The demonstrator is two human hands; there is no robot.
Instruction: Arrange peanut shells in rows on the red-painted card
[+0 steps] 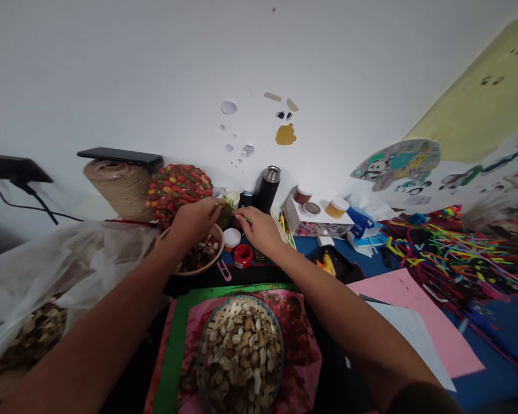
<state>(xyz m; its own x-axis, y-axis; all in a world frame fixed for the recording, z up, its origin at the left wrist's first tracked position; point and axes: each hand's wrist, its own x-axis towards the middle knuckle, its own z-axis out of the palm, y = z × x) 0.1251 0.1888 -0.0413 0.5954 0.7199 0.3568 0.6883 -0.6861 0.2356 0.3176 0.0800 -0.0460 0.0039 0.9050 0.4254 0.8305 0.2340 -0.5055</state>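
Pinching a green stick (247, 219) in your right hand (261, 231), left hand's (198, 219) grip unclear, you face uncoloured near shells (244, 351), a coloured far ball (179, 187).

So there's a fat roll of twine (132, 192) by the wall (164, 69) with a flat black slab (120, 156) lying across the top, plus a black gadget (21, 168) with a cable off to its left. A black flask (268, 190) stands upright near the wall, which has a mustard-coloured cutout (285, 134), a panda picture (399, 164) and a big pale yellow shape (483, 86) further right. The blue table (515, 328) has a messy heap of bright pipe cleaners (479, 247), a yellow glue gun (327, 264) in a black tray (345, 269), and a white sheet (410, 333) overlapping a pink one (453, 342)
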